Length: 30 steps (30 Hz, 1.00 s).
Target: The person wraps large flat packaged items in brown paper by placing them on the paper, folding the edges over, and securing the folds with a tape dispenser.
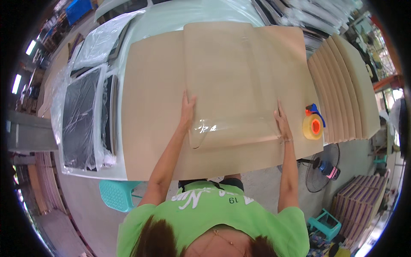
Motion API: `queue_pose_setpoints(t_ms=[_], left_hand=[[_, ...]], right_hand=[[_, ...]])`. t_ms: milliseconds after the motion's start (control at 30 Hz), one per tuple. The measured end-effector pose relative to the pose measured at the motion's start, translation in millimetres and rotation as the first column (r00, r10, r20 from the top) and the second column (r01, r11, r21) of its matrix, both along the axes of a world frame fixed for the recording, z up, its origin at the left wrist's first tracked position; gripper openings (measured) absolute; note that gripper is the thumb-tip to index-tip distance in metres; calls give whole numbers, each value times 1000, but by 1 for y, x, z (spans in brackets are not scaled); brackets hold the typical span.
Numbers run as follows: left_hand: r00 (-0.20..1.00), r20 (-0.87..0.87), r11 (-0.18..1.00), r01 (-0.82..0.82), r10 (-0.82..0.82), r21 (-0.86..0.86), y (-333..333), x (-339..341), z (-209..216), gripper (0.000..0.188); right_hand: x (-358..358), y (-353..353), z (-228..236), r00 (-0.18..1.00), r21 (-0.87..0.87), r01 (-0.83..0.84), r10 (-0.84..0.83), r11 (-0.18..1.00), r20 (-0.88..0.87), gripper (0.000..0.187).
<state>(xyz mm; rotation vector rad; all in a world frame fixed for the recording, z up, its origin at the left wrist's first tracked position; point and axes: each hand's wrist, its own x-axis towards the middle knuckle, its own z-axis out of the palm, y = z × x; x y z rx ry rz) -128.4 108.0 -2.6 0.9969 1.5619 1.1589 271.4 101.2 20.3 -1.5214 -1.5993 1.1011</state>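
Observation:
A flat parcel wrapped in brown kraft paper (222, 73) lies lengthwise before me on a large brown sheet (154, 94). Clear shiny tape (239, 124) runs across its near end, with a loose-looking corner at the near left. Against the parcel's left side rests my left hand (187, 112), fingers stretched out. My right hand (281, 122) is at the opposite side near the taped end, its fingers also extended. Neither hand is closed around anything. Right of my right hand sits a roll of yellowish tape (312, 127) in a dispenser with blue and orange parts.
Plastic-wrapped dark panels (81, 120) lie along the table's left side. Brown folded packs (342, 90) lean in a row at the right. More plastic-wrapped items (317, 15) are piled at the far right. A fan (323, 167) and a turquoise stool (117, 195) stand below table level.

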Motion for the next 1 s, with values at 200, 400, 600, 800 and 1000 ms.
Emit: queue_pose_setpoints(t_ms=[200,400,600,800,1000], left_hand=[[943,-62,943,324,-328,-68,87,-84,47,61],[688,-653,839,524,-317,145,98,-67,25,54],[389,-919,935,345,-66,79,0,-68,-19,52],[415,-891,978,163,-184,-127,-83,-64,16,52],[862,-198,877,-480,467,-24,-208,2,9,68]], right_hand=[[-173,-138,3,983,76,179,-175,981,-62,57],[-302,-136,28,960,319,0,-89,948,264,54],[-303,-45,-5,819,438,-330,23,836,573,52],[-14,6,-16,322,314,362,-434,878,841,41],[-19,117,-6,552,682,-52,-548,729,628,39]])
